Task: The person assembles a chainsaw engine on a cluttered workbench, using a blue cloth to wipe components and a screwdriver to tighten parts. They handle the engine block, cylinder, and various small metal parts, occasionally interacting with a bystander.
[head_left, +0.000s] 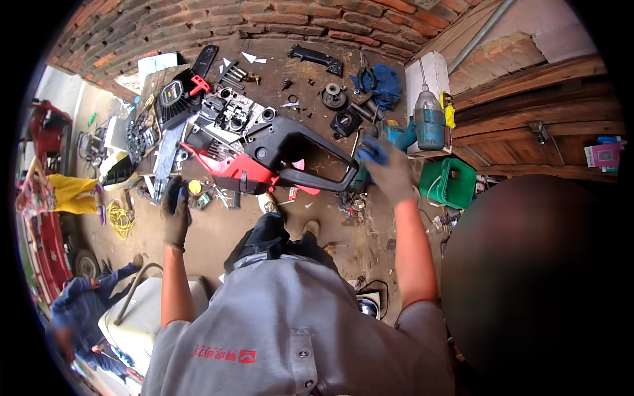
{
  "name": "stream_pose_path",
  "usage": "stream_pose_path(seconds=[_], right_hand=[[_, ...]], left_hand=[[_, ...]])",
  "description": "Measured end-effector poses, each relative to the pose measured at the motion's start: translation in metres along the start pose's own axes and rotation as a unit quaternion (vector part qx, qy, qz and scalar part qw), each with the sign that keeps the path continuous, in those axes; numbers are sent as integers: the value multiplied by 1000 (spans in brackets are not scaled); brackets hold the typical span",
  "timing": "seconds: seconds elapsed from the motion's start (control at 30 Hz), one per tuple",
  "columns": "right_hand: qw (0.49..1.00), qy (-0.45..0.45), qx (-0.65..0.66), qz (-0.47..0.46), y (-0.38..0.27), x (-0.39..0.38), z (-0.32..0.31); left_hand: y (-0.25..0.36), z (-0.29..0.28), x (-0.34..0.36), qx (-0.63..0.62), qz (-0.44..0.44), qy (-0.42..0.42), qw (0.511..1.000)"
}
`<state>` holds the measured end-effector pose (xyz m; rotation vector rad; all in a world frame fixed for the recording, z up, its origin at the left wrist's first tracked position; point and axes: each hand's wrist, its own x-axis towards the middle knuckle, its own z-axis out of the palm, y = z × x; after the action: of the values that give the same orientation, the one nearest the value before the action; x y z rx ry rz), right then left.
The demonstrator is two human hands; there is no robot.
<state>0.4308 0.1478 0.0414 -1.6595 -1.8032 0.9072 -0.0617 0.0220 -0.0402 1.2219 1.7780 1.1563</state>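
Observation:
A red and black chainsaw housing (238, 173) with a large black rear handle lies across the wooden bench (277, 76) in front of me. My gloved left hand (175, 211) is below its left end, fingers loosely bent, with nothing visible in it. My gloved right hand (386, 168) is just right of the handle, fingers apart over a teal power tool that it partly hides; I see nothing held. Metal engine parts (234, 112), a black cover (175, 99) with a red lever, and round black parts (333, 96) lie behind the housing.
A teal drill (429, 122) stands on a ledge at right, above a green bucket (456, 188). A brick wall (290, 20) backs the bench. At left are people (82, 195) (86, 303), a red vehicle (49, 244), a yellow cord (120, 221) and a white container (132, 310).

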Motion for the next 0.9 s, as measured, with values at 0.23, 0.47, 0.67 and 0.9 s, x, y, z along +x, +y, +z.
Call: stream_pose_path(seconds=[0.23, 0.47, 0.67, 0.9], right_hand=[[841, -253, -442, -184, 18, 118, 74], [815, -178, -374, -406, 146, 144, 91], [804, -247, -463, -279, 74, 174, 67], [794, -333, -453, -231, 121, 187, 90]], left_hand=[[6, -36, 10, 30, 15, 19, 999], [8, -45, -25, 187, 2, 115, 976], [36, -37, -43, 145, -56, 185, 970], [40, -5, -86, 123, -99, 201, 967]])
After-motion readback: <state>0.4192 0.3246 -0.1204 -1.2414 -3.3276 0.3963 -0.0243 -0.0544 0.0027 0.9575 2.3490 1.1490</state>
